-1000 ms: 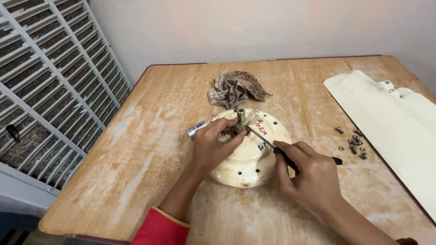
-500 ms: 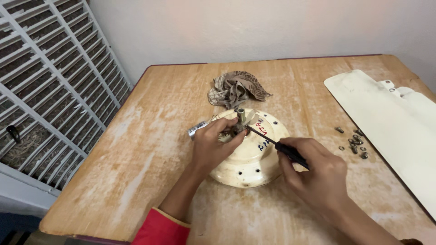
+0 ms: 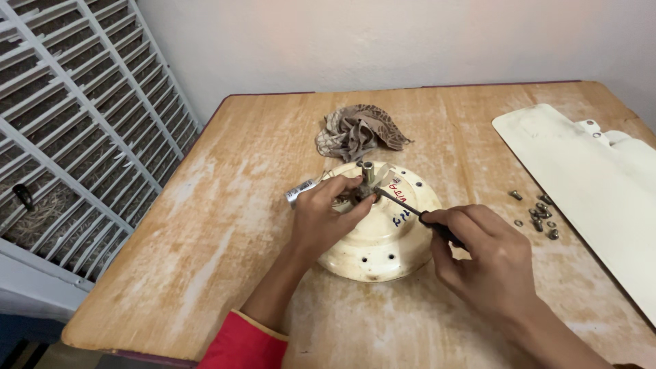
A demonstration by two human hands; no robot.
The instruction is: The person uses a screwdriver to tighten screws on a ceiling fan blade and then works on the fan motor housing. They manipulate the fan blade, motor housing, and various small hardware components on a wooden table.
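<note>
A round cream fan motor housing lies on the wooden table, with a short metal shaft standing up at its middle. My left hand rests on the housing's left side, fingers pinching at the wiring next to the shaft. A small silver cylinder pokes out behind that hand. My right hand grips a black-handled screwdriver whose tip points at the base of the shaft.
A crumpled patterned rag lies just behind the housing. Cream fan blades lie along the right side, with several loose screws beside them. A white window grille stands at the left.
My right hand has shifted slightly with the screwdriver, keeping its tip at the shaft. The left hand stays on the housing.
</note>
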